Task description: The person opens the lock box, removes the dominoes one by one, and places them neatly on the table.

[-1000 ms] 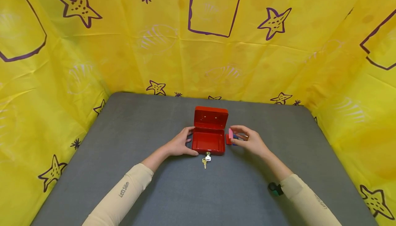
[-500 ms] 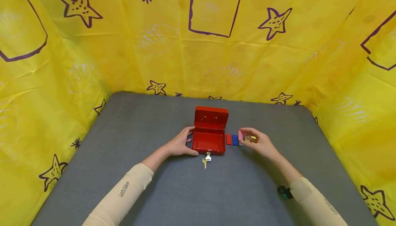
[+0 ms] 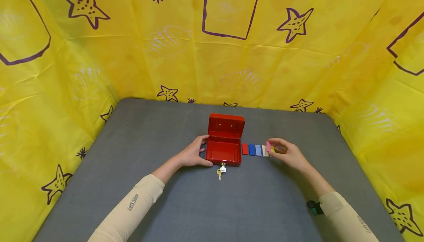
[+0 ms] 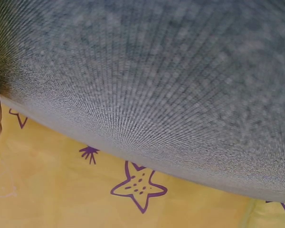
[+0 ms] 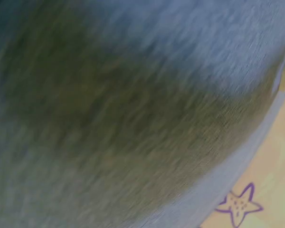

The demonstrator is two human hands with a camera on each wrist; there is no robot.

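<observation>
In the head view, a red metal cash box lies with its lid raised and no contents visible inside. My left hand holds its left side, thumb at the front corner and fingers toward the back. Between thumb and fingers, my right hand pinches a pink domino-like block upright. Right of the box runs a row of similar flat blocks: red, blue, light blue, white. A yellow block shows partly behind the pink one and the right fingers.
Two keys hang at the lock on the box's front. The grey table meets a yellow cloth on its far and side edges. A dark strap-like item sits at the right wrist. Both wrist views show mostly tabletop.
My right hand has moved to the right along the row with the pink block, uncovering the blue, light blue and white blocks. My left hand and the cash box have stayed still.
</observation>
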